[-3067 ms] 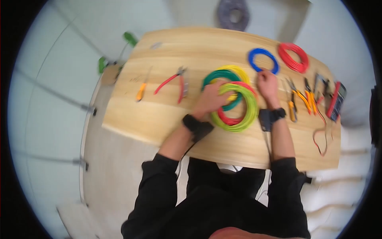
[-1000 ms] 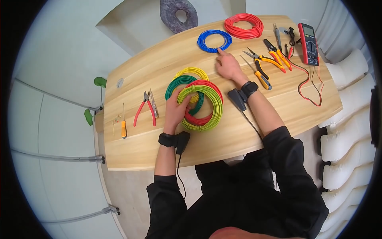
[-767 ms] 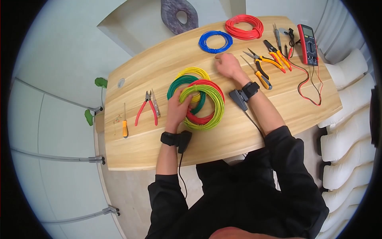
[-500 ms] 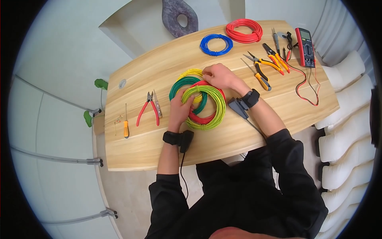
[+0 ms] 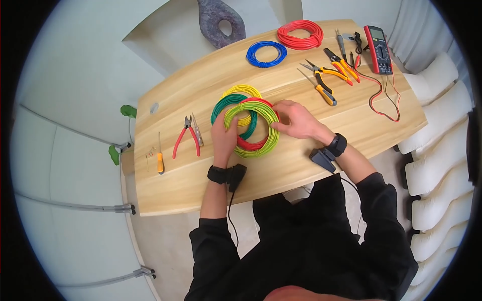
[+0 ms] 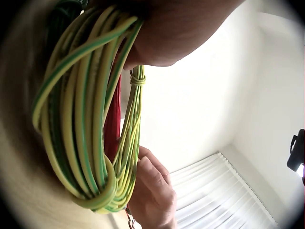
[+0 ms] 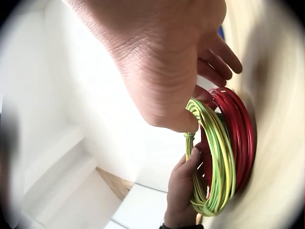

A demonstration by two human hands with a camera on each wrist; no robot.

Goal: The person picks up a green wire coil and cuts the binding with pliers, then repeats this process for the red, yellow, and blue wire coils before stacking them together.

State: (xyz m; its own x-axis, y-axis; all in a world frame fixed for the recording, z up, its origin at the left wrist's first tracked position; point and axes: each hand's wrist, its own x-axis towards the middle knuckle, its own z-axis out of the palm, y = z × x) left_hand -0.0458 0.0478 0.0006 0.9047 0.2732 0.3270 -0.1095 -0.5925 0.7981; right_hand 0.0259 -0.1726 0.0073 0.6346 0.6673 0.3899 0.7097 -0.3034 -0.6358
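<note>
Yellow-green coil [image 5: 273, 135] in left grip [image 5: 224, 136]

Yellow-green striped wire coil [image 6: 78, 117]: round multi-turn loop, bound with short wraps, on top. Red wire coil [image 7: 244, 143]: round, partly covered, under striped coil, showing past its upper-right edge and inside its lower-left.

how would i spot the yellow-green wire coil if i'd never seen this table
On the wooden table, look for the person's left hand. It grips the yellow-green coil, the topmost of four overlapping ones. Its two-tone striped wire sets it apart from the plain red coil, dark green coil and yellow coil beneath.
</note>
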